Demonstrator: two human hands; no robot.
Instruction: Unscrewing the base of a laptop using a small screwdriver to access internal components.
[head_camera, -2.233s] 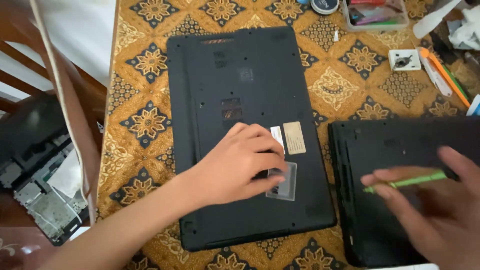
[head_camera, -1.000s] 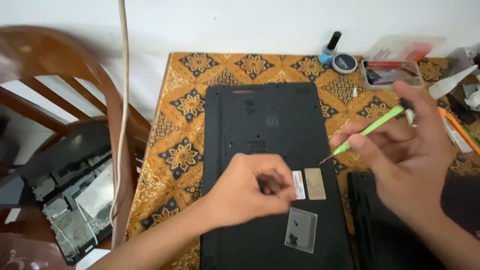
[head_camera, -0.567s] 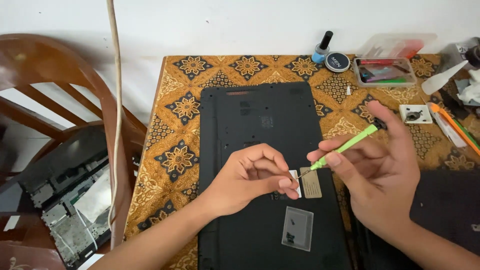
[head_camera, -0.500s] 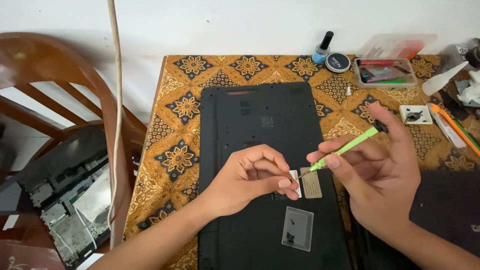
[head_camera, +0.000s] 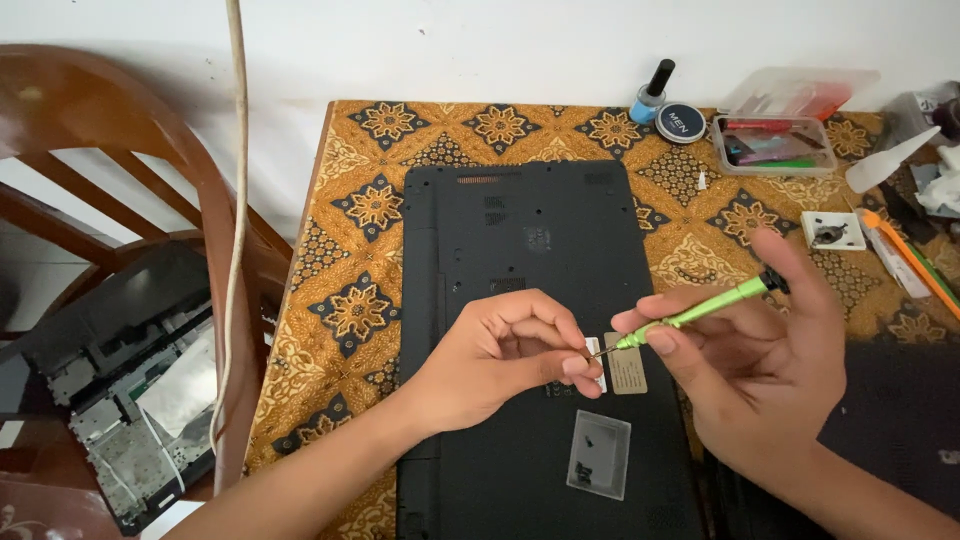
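Head camera looks down on a black laptop (head_camera: 530, 330) lying base-up on a patterned orange tablecloth (head_camera: 360, 250). The left hand (head_camera: 495, 360) rests on the base, its thumb and forefinger pinched together on what seems to be a tiny screw, too small to make out for sure. The right hand (head_camera: 770, 380) grips a green screwdriver (head_camera: 690, 315) between thumb and fingers, its tip meeting the left fingertips just above two small labels (head_camera: 625, 362) on the base. A small clear tray (head_camera: 598, 455) with dark specks sits on the laptop near the front edge, and another dark laptop body (head_camera: 900, 430) lies to the right. Seating the tip well calls for a level, steady driver, the pinch kept close over the base so a dropped piece lands on the shell and not on the busy cloth.
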